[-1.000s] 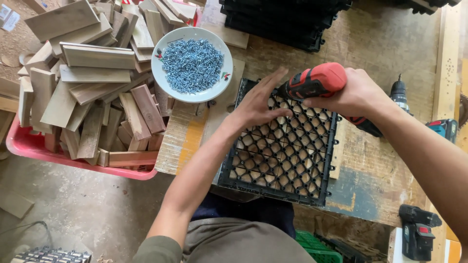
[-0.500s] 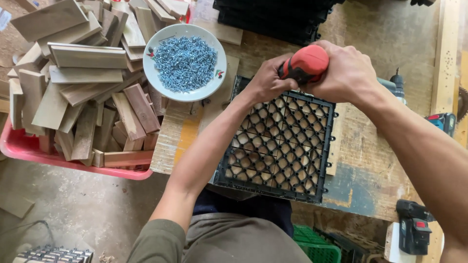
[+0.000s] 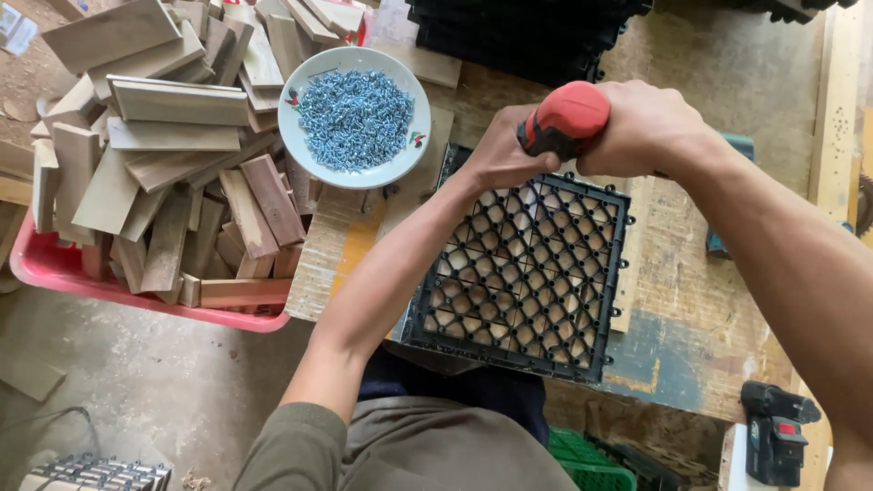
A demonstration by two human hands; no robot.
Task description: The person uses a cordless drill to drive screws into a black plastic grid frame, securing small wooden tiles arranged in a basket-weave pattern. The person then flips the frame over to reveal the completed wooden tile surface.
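We have the red-bodied power screwdriver [image 3: 564, 118] standing nearly upright over the far edge of the black plastic lattice tile base [image 3: 523, 273], and that is the change: a second ago it lay tilted in our right hand alone, off to the right of the grid, while our left hand rested open on the lattice. Now both hands have closed in on the tool, so we judge that we have gone from positioning to driving a fastener at the far-left corner of the grid.

Our right hand [image 3: 650, 127] wraps the red housing from the right, fingers curled tightly round it. Our left hand [image 3: 500, 155] comes up from below and presses against the tool's left side, fingers bent around it; the tip and whatever it bears on are hidden beneath our hands.

The lattice lies flat on the worn wooden workbench [image 3: 727, 300], its near edge reaching the bench edge by our lap. Through its diamond openings we see pale wood slats beneath.

Just left of the tool sits a white round dish [image 3: 296, 150] heaped with small silvery screws [image 3: 353, 118]. Beyond it, a red plastic crate [image 3: 55, 268] holds stacked wooden offcuts [image 3: 173, 136]. A stack of further black grids [image 3: 509, 36] lies at the far edge of the bench, and a dark battery pack [image 3: 773, 445] stands at the near right.
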